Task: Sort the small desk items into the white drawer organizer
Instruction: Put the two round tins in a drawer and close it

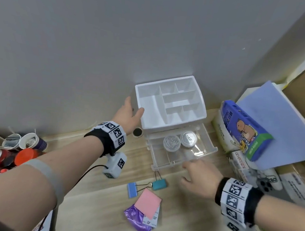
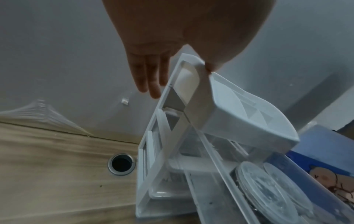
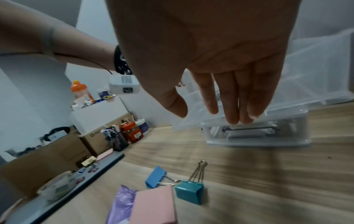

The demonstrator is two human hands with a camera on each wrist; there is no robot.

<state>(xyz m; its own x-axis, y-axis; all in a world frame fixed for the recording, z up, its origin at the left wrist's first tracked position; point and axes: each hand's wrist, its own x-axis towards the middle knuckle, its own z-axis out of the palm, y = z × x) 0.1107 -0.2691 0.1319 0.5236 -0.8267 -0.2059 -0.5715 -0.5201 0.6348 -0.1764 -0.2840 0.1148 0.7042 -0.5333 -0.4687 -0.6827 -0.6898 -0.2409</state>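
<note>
The white drawer organizer [image 1: 171, 102] stands against the wall, its divided top tray empty. Its clear drawer [image 1: 209, 142] is pulled out and holds two round clear containers [image 1: 171, 143]. My left hand [image 1: 133, 110] rests on the organizer's left side, fingers straight along the side and thumb on the rim, as the left wrist view [image 2: 178, 75] shows. My right hand [image 1: 185, 172] hovers open at the drawer's front edge [image 3: 256, 130], holding nothing. On the desk in front lie a blue binder clip [image 1: 132, 189], a teal binder clip [image 1: 159, 184], pink sticky notes [image 1: 147, 202] and a purple packet [image 1: 136, 218].
Paper cups and cans [image 1: 17, 148] crowd the left desk edge. A blue tissue pack [image 1: 245, 130], a pale blue board [image 1: 278, 125] and boxes fill the right. A cable hole [image 1: 137, 132] sits just left of the organizer. The grey wall is close behind.
</note>
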